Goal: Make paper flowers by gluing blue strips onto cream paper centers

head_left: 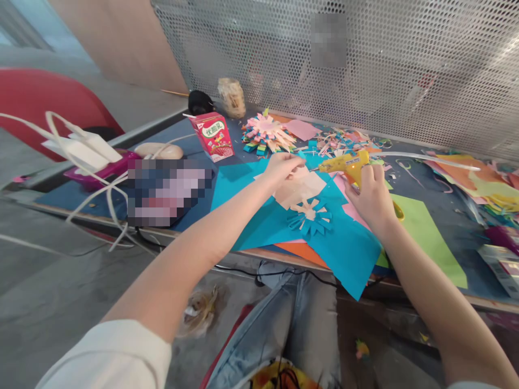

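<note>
My right hand (372, 197) is wrapped round the handle of a yellow hot glue gun (344, 163). A clear glue stick (425, 158) juts from the gun's back end. The nozzle points left at the fingertips of my left hand (283, 166), which are pinched together. Whatever they hold is too small or hidden to make out. Below them a pale pink paper piece (302, 189) lies on blue paper sheets (243, 208). Nearer to me sits a fringed blue and pink paper flower (310, 215). A fuller layered paper flower (270, 132) stands farther back.
At the left are a red drink carton (214, 138), a jar (232, 98), a white power strip (83, 148) with looping cables and a blurred-out object (170, 192). Paper scraps (344, 141) lie behind the gun. Green paper (430, 235) is on the right. A perforated metal screen (263, 48) borders the back.
</note>
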{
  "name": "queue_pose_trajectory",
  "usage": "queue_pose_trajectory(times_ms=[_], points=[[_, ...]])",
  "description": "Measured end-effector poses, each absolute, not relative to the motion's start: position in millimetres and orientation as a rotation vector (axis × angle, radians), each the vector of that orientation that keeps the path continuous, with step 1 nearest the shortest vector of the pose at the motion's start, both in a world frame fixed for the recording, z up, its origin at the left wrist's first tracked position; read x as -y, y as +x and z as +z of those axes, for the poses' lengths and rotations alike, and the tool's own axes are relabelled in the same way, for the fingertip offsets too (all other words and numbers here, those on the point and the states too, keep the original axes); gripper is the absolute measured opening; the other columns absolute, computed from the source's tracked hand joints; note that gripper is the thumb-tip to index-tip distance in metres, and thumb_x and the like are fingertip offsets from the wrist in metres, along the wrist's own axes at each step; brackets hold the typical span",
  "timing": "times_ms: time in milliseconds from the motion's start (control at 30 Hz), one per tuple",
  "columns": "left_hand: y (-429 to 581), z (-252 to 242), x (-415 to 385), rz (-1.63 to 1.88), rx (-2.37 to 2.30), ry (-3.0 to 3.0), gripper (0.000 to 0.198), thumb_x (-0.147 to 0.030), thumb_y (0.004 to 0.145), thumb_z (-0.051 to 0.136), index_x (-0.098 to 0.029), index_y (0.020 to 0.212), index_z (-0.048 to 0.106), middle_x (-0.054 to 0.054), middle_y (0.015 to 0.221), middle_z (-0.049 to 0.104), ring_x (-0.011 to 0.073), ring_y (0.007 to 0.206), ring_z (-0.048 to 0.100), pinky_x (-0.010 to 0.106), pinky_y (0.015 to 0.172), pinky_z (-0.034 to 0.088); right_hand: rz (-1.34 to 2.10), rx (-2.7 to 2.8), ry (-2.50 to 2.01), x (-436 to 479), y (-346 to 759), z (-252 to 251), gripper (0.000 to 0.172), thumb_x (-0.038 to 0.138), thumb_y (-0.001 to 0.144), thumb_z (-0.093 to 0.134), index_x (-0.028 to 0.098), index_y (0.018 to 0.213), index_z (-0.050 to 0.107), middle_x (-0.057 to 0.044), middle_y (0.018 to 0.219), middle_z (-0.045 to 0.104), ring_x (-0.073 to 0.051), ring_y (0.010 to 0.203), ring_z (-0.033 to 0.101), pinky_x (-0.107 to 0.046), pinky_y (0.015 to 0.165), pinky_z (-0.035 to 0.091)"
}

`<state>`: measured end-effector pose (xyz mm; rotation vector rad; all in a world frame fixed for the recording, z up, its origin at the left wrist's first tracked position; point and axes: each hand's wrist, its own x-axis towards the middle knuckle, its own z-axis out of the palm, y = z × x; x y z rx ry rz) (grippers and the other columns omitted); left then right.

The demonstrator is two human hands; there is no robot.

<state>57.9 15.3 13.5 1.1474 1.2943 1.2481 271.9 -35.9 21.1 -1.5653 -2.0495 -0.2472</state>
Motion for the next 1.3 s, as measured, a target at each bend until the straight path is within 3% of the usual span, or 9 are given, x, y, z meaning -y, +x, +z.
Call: queue_pose_trajectory(times_ms=[367, 633, 833, 1000, 1300], points=[[57.3, 19.5, -12.0, 1.233, -1.217, 1.048, 0.019, -0.012, 0.073, 0.061, -0.015, 0.055, 0.055, 0.0, 0.056, 0.051, 0.005, 0.048, 0.037, 0.021, 0.044, 0.023, -0.265, 2.027, -1.57, 35.8, 272.9, 21.8, 0.03, 0.044, 0.087, 0.043, 0.02, 0.103, 0.048, -0.015, 0.108, 0.049, -0.03, 0.1, 0.055, -0.042, 0.077, 0.049], [58.3, 24.2, -7.7, 1.202, -1.101, 0.967, 0.019, -0.008, 0.072, 0.06, -0.013, 0.055, 0.053, -0.002, 0.052, 0.047, 0.0027, 0.043, 0.036, 0.019, 0.04, 0.021, -0.36, 1.996, -1.533, 32.4, 275.7, 19.3, 0.021, 0.04, 0.084, 0.045, 0.02, 0.091, 0.044, -0.012, 0.102, 0.048, -0.023, 0.082, 0.057, -0.04, 0.065, 0.051], [56.4, 23.6, -11.9, 1.173, -0.997, 0.862, 0.018, -0.011, 0.071, 0.061, -0.013, 0.056, 0.052, -0.001, 0.054, 0.053, 0.0023, 0.041, 0.037, 0.018, 0.039, 0.022, -0.363, 2.004, -1.523, 30.4, 278.3, 17.5, 0.018, 0.033, 0.084, 0.049, 0.018, 0.093, 0.044, -0.013, 0.103, 0.048, -0.025, 0.088, 0.057, -0.04, 0.067, 0.052], [59.6, 30.3, -19.0, 1.153, -1.006, 0.806, 0.015, -0.011, 0.069, 0.063, -0.015, 0.059, 0.052, -0.003, 0.053, 0.054, 0.0032, 0.04, 0.04, 0.018, 0.038, 0.023, -0.338, 1.983, -1.58, 28.3, 279.6, 18.7, 0.025, 0.038, 0.085, 0.047, 0.018, 0.099, 0.045, -0.013, 0.105, 0.047, -0.026, 0.093, 0.056, -0.04, 0.069, 0.051], [110.2, 90.9, -91.8, 0.977, -1.094, 1.06, 0.019, -0.013, 0.065, 0.068, -0.016, 0.054, 0.053, -0.001, 0.052, 0.058, 0.0045, 0.038, 0.037, 0.02, 0.039, 0.021, -0.15, 1.798, -2.064, 23.4, 300.4, 18.3, 0.042, 0.032, 0.084, 0.048, 0.008, 0.118, 0.039, -0.018, 0.108, 0.051, -0.024, 0.082, 0.061, -0.033, 0.066, 0.047]])
